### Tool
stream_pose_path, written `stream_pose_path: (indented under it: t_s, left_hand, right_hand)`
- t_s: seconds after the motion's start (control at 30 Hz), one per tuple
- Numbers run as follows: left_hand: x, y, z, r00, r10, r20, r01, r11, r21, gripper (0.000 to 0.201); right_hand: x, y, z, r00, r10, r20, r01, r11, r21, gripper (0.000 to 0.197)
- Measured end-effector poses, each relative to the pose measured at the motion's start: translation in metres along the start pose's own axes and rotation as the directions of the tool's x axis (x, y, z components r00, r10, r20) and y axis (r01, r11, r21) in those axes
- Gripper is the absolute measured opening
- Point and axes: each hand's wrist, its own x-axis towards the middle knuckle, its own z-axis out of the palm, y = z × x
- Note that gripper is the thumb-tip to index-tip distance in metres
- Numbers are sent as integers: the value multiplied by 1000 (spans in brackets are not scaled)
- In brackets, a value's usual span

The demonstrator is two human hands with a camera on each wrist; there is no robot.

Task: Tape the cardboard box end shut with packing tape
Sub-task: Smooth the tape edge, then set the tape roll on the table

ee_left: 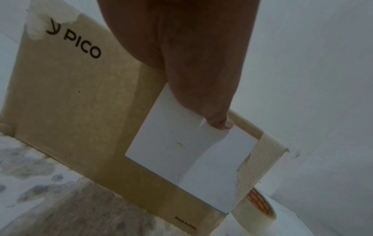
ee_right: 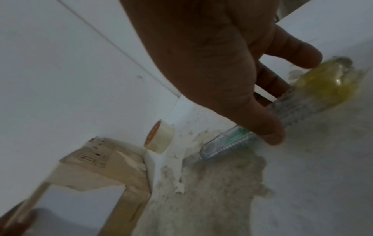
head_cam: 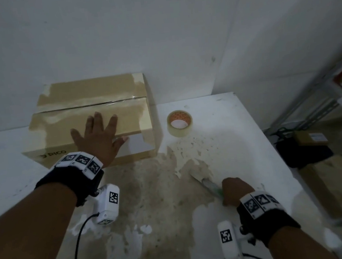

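A brown cardboard box (head_cam: 58, 126) printed PICO stands at the back left of the table against the wall, with clear tape along its top seam. My left hand (head_cam: 98, 135) lies flat on the box top with fingers spread; its thumb (ee_left: 212, 103) reaches over the front edge onto a white label (ee_left: 171, 151). A roll of clear packing tape (head_cam: 179, 123) lies flat just right of the box. Near the front right, my right hand (head_cam: 236, 189) grips a clear utility knife (head_cam: 209, 185) that rests on the table, with the thumb (ee_right: 266, 127) pressed on its side.
The white table top (head_cam: 239, 144) is worn and peeled to brown in the middle. Its right edge drops off to wooden boards (head_cam: 332, 187) and a dark object (head_cam: 304, 154) below. A metal rack (head_cam: 318, 100) stands at the far right.
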Motion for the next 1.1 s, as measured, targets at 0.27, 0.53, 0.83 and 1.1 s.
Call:
stream_pose_path:
  t_s: [0.27, 0.53, 0.83, 1.1]
  left_hand:
    - [2, 0, -4, 997, -26, 79, 25, 1000, 15, 73]
    - [6, -3, -4, 988, -15, 151, 1, 995, 97, 96]
    - [8, -2, -12, 959, -44, 279, 16, 995, 101, 111]
    - [7, -1, -15, 951, -37, 307, 18, 998, 65, 114]
  right_hand:
    - [-7, -63, -24, 949, -202, -241, 277, 901, 333, 48]
    - [46, -134, -65, 914, -180, -362, 332, 847, 415, 40]
    - [98, -167, -68, 916, -247, -316, 349, 880, 324, 37]
    - [94, -148, -47, 926, -243, -290, 330, 895, 301, 45]
